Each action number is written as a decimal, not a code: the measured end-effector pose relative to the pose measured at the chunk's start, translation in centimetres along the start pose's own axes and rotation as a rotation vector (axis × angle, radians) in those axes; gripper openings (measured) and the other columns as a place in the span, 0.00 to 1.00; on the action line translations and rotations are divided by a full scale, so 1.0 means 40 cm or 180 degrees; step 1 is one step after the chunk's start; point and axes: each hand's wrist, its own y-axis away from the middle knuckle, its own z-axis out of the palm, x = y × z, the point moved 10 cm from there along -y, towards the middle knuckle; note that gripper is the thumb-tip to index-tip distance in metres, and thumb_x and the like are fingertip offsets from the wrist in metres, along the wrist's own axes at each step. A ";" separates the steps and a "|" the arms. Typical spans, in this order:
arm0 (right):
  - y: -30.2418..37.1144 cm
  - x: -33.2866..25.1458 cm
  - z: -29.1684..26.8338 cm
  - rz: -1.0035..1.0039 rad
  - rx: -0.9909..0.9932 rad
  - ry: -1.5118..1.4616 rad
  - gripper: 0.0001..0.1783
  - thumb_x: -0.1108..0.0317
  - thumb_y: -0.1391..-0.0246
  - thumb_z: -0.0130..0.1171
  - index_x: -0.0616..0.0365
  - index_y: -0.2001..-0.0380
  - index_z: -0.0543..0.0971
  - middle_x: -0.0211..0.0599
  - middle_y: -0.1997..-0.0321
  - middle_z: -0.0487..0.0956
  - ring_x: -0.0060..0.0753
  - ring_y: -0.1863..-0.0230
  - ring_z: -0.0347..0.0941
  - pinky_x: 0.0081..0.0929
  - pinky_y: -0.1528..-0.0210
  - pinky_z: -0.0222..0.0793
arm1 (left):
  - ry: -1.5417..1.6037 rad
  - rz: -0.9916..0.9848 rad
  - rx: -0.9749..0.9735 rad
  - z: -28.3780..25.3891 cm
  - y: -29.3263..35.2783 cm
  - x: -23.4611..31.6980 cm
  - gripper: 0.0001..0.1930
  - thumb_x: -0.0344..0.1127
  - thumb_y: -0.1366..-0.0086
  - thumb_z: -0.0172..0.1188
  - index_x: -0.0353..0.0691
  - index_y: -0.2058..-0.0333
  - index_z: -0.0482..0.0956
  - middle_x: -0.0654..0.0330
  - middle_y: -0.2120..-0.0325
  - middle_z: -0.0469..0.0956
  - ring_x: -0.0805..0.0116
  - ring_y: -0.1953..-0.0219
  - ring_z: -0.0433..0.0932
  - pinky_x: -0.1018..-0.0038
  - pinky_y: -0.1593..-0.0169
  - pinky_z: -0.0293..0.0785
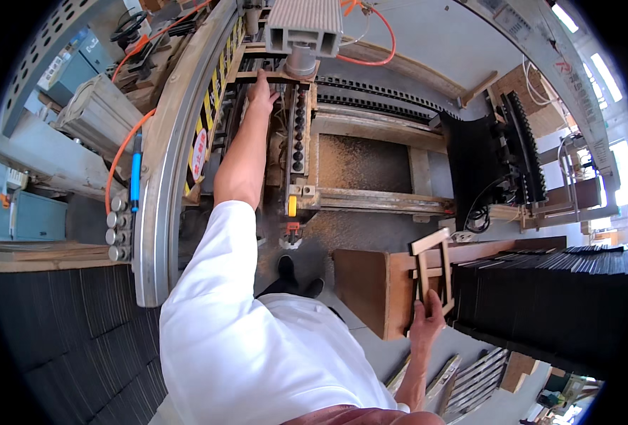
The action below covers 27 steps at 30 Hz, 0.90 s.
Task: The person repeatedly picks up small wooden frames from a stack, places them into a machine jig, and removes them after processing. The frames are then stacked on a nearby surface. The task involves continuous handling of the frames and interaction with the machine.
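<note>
My right hand (427, 322) is closed on the lower end of a small wooden frame (443, 273) with crossbars, held up beside a brown wooden box. My left arm stretches far into a machine. At its end my left hand (260, 95) has its fingers apart, and the tips touch a wooden bar (280, 75) below a ribbed metal block (304, 25). The underside of that hand is hidden. Next to it runs a metal rail with a row of round black knobs (298, 134), with a yellow part (292, 206) at its near end.
Tall stacks of black sheets (540, 297) stand at right, more black stacks (80, 326) at left. The brown box (362, 283) sits right of my feet. A metal beam with hazard stripes (215, 92) borders my left arm. Sawdust (356, 166) covers the floor under the machine.
</note>
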 end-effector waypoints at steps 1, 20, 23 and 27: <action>-0.009 -0.021 0.024 0.0161 -0.0101 -0.0021 0.20 0.76 0.50 0.59 0.68 0.51 0.73 0.42 0.58 0.78 0.29 0.61 0.73 0.25 0.57 0.69 | 0.0268 -0.0123 -0.0097 0.022 -0.019 -0.013 0.29 0.49 0.38 0.57 0.29 0.50 0.64 0.50 0.56 0.70 0.55 0.57 0.75 0.60 0.55 0.78; -0.290 -0.731 0.863 -0.3761 -0.1708 0.0212 0.16 0.72 0.59 0.62 0.57 0.63 0.75 0.39 0.64 0.79 0.46 0.58 0.71 0.38 0.55 0.67 | 0.0992 0.0029 -0.1657 -0.192 0.512 -0.134 0.11 0.30 0.39 0.52 0.40 0.57 0.71 0.58 0.60 0.75 0.64 0.56 0.74 0.63 0.49 0.68; -0.280 -0.729 0.912 -0.3729 -0.1916 0.0267 0.18 0.69 0.60 0.64 0.57 0.64 0.71 0.43 0.67 0.78 0.47 0.60 0.72 0.39 0.57 0.67 | 0.1426 -0.0125 -0.1618 -0.203 0.506 -0.143 0.11 0.32 0.38 0.52 0.40 0.56 0.71 0.59 0.59 0.75 0.64 0.56 0.73 0.63 0.48 0.67; -0.306 -0.728 0.949 -0.3830 -0.1959 0.0164 0.14 0.73 0.59 0.62 0.57 0.67 0.71 0.42 0.71 0.78 0.47 0.63 0.72 0.41 0.58 0.67 | 0.1323 0.0097 -0.1163 -0.223 0.504 -0.155 0.11 0.35 0.35 0.51 0.39 0.56 0.69 0.59 0.59 0.73 0.65 0.57 0.72 0.67 0.49 0.67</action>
